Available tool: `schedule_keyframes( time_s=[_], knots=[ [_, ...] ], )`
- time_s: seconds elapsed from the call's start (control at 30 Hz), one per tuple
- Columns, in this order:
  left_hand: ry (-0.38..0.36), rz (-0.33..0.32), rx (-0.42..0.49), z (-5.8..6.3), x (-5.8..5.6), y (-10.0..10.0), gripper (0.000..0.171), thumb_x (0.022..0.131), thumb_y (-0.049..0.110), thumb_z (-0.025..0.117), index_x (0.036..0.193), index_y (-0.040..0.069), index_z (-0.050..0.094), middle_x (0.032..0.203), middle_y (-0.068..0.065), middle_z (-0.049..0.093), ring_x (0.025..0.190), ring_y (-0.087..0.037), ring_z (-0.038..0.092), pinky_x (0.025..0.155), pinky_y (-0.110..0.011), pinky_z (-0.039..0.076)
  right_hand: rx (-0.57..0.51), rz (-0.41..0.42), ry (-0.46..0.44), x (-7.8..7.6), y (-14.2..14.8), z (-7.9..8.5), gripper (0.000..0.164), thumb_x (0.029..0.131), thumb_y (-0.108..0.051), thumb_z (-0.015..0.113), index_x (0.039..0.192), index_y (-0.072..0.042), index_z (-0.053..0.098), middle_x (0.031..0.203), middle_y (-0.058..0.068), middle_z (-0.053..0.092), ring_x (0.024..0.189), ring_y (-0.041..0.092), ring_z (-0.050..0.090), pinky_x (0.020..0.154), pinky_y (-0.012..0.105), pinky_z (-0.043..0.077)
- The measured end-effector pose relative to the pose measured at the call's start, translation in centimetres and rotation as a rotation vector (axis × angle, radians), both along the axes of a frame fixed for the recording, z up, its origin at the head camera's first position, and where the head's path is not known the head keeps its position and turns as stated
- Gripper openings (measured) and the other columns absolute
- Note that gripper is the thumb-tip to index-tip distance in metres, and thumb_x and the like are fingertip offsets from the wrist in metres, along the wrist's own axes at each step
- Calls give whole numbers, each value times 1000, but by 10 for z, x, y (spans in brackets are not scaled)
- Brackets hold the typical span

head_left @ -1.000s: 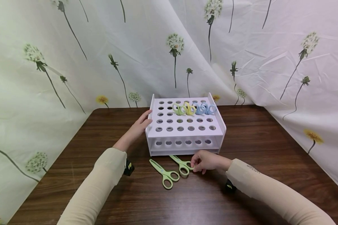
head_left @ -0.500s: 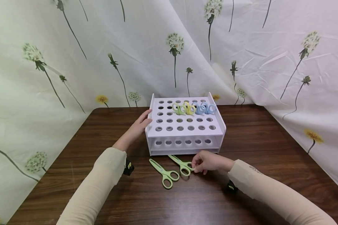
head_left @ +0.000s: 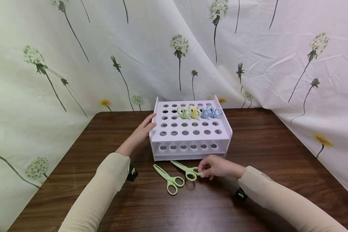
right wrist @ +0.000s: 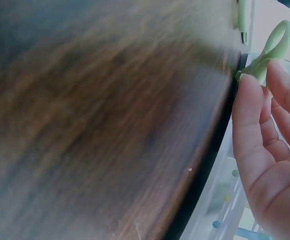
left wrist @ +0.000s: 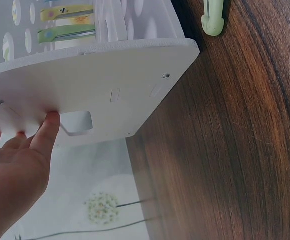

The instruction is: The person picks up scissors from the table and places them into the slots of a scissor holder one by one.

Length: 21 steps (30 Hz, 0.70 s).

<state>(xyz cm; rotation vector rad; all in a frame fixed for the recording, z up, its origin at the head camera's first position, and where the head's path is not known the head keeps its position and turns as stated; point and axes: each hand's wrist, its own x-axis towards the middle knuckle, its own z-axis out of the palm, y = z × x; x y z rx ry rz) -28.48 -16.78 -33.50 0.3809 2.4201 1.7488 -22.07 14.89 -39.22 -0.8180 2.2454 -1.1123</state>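
My right hand [head_left: 218, 167] pinches one handle loop of a pair of green scissors [head_left: 189, 171] in front of the white rack. Their blades point to the upper left, and a shadow shows below the nearer loop. In the right wrist view, thumb and fingertips meet on the green handle [right wrist: 277, 42]. A second pair of green scissors [head_left: 169, 179] lies flat on the table to the left. With fingers fairly straight, my left hand [head_left: 140, 131] rests against the left side panel of the rack [head_left: 179, 137]; the left wrist view shows the fingertips touching that panel [left wrist: 104, 75].
In the rack's holes stand green scissors [head_left: 187, 113], yellow scissors [head_left: 196, 112] and blue scissors [head_left: 216, 112], handles up, in one row. The rack has further rows of round holes. Behind the brown table [head_left: 119, 206] hangs a dandelion-print cloth [head_left: 150, 48].
The right hand has shifted slightly to the right with the scissors. Their blades have swung a little to the left. My left hand stays on the rack's side.
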Motion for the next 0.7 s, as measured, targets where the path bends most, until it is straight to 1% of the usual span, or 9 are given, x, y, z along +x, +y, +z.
schedule_keyframes(
  time_s=[0.3,0.4,0.5,0.6,0.7],
  knots=[
    [-8,-4,20,0,0,0,52,100,25,37,148,18,18,149,-15,14,126,-34,30,99,-50,27,-71,12,21,5,2,16,5,84,-1,63,81,-4,62,73,0,57,65,16,54,58,34,50],
    [-7,-9,16,0,0,0,52,100,24,36,148,17,17,150,-15,14,127,-34,29,99,-50,27,-80,18,17,5,2,20,2,85,0,62,83,0,62,74,1,58,67,16,54,59,34,51],
    [-5,-6,11,0,0,0,53,100,23,37,148,18,16,150,-15,13,126,-34,29,99,-49,28,-80,22,36,4,3,25,5,86,-4,63,86,1,63,75,0,59,67,15,55,59,34,51],
    [-7,-5,13,0,0,0,53,100,23,37,148,17,16,150,-16,13,125,-34,31,98,-49,29,-90,24,83,3,5,30,6,86,-7,64,86,-1,64,72,-1,57,63,13,53,56,30,49],
    [-14,2,14,0,0,1,52,100,24,37,148,19,18,150,-14,13,125,-33,31,98,-49,29,-127,4,91,2,6,35,6,87,-8,63,86,-2,64,68,-1,54,59,11,49,51,25,43]
  ],
)
